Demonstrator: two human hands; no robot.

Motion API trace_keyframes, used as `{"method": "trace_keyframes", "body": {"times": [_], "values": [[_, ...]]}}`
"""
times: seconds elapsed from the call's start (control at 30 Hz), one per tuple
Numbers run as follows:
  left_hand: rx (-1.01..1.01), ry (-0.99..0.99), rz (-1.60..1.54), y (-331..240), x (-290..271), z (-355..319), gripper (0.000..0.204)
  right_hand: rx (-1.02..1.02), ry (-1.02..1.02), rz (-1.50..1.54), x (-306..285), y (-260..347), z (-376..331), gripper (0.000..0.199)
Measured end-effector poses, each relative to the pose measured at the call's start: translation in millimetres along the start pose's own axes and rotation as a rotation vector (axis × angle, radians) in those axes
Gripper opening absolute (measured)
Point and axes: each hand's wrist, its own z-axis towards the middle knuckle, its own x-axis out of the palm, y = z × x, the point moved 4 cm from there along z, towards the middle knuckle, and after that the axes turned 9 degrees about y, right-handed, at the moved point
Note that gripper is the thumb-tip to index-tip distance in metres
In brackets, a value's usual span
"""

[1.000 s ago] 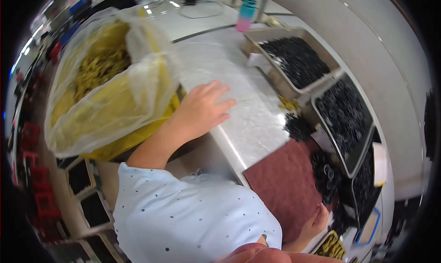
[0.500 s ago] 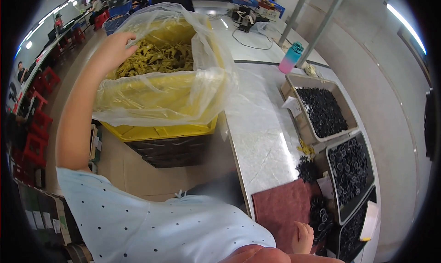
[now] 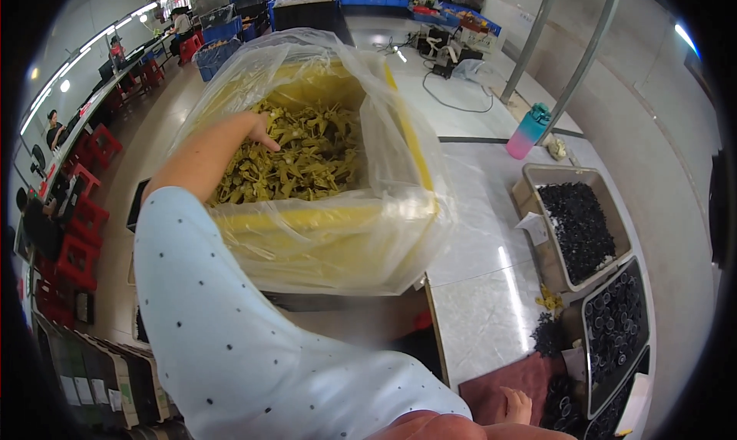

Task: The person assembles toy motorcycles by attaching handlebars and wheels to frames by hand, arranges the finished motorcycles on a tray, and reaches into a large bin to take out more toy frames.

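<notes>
While your left hand [image 3: 259, 130] reaches into the plastic-lined yellow bin [image 3: 399, 125], its fingers curl loosely down onto the heap of yellow-green parts [image 3: 307, 160], which lie jumbled with no common direction. Your right hand [image 3: 516, 405] rests on the dark red mat [image 3: 499, 386] at the white table's [image 3: 476, 233] near edge; how far it is open cannot be told.

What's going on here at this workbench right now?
A person in a pale dotted sleeve reaches the left hand into a big yellow bin lined with a clear plastic bag, fingers spread over the pile of yellow-green plastic parts. The right hand rests low on a reddish mat at the table's edge. To the right on the white table stand trays of small black parts, and a pink and teal bottle further back.
</notes>
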Motion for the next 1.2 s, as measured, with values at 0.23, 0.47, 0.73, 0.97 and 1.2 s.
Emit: {"method": "trace_keyframes", "body": {"times": [0.23, 0.47, 0.73, 0.97, 1.2], "values": [[-0.357, -0.071, -0.076, -39, 16, 18, 0.125, 0.078, -0.059, 0.05, -3, 65, 32, 0.019], [-0.363, -0.188, -0.205, -23, 10, 21, 0.118, 0.089, -0.075, 0.098, 11, 102, 66, 0.016], [-0.365, -0.363, -0.022, -51, 9, 14, 0.113, 0.108, -0.15, 0.112, 27, 89, 62, 0.018], [-0.419, -0.299, -0.129, -28, 5, 39, 0.115, 0.114, -0.25, 0.086, 43, 84, 65, 0.021], [-0.434, -0.375, -0.076, -44, 11, 14, 0.117, 0.107, -0.289, 0.138, 45, 81, 67, 0.021]]}}
